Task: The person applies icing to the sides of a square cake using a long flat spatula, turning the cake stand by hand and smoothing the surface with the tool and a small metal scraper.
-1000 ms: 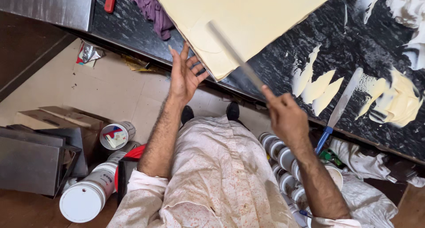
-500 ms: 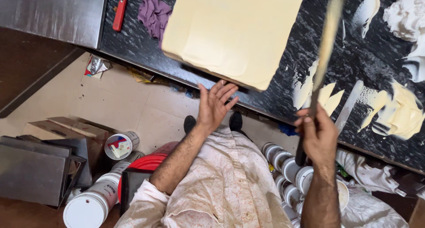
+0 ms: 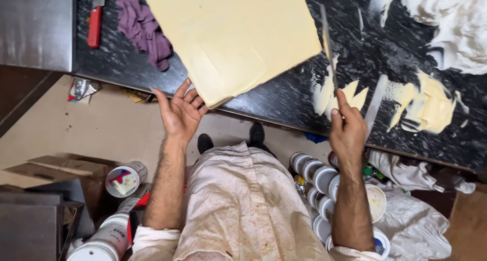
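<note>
A large pale yellow sheet of dough (image 3: 238, 35) lies on the black speckled counter (image 3: 299, 96), one corner hanging over the near edge. My left hand (image 3: 180, 111) is open, palm up, its fingertips at that overhanging corner. My right hand (image 3: 347, 129) grips a long thin blade (image 3: 328, 53) that points away from me, past the sheet's right edge. Cut yellow dough strips (image 3: 335, 96) lie on the counter just beyond that hand.
A second knife with a blue handle (image 3: 374, 106) rests on the counter among dough scraps (image 3: 426, 106). A purple cloth (image 3: 144, 30) and a red-handled knife (image 3: 95, 22) lie at the left. White tubs (image 3: 317, 177) and tins (image 3: 124, 179) crowd the floor at my feet.
The dough sheet has come nearer and my left hand now reaches its corner. My right hand has swung the blade from a slant to upright, then tilted it slightly left.
</note>
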